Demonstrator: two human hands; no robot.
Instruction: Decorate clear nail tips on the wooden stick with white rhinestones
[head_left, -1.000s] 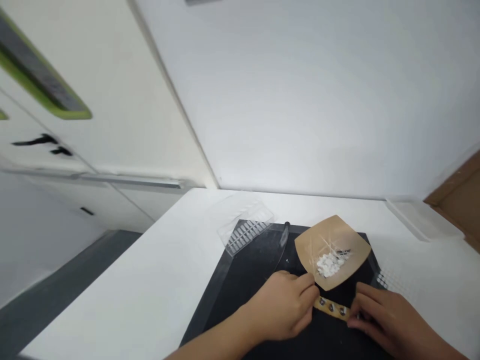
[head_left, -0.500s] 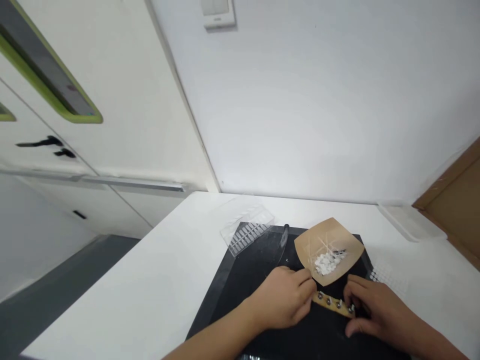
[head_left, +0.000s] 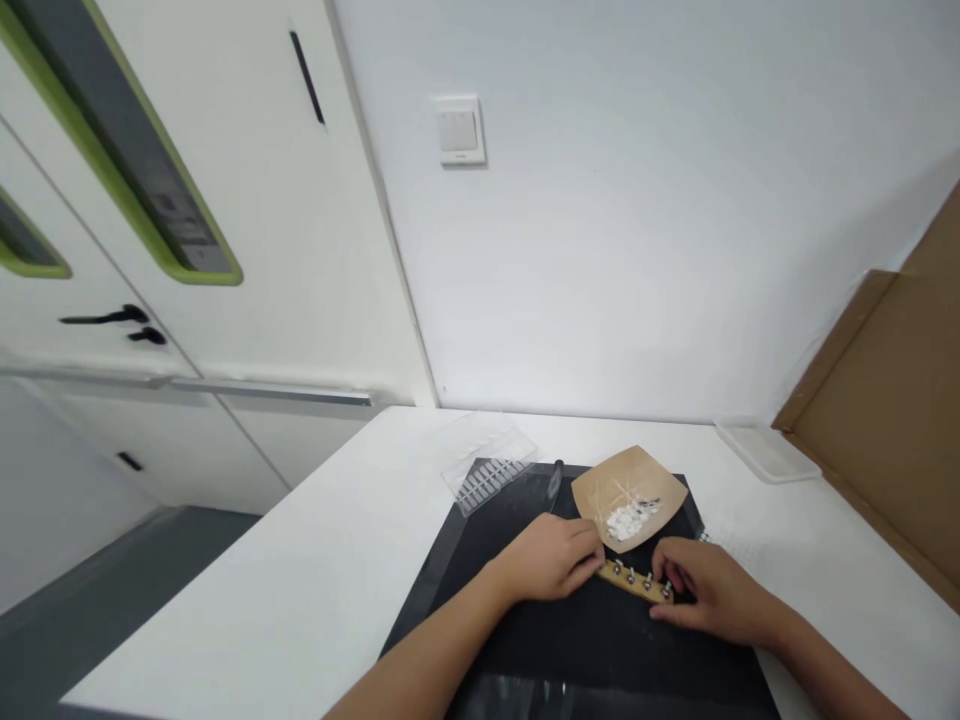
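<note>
A short wooden strip lies over the black mat, with a row of several shiny round studs that carry small pale pieces. My left hand is closed on the strip's left end, its fingers pinched together. At the other end my right hand has its thumb and fingers closed around the end stud and its small pale piece. Just behind the strip stands a brown paper tray holding a heap of white bits and some thin clear strips.
A clear plastic case with rows of pale tips overlaps the mat's back left corner. Beside it lies a dark, slim tool. A white shallow tray is at the back right, near a brown cardboard panel. The wall rises behind the table.
The view has tilted up and shifted right. My right thumb has come in closer to the strip's right end. My left hand keeps its hold on the left end.
</note>
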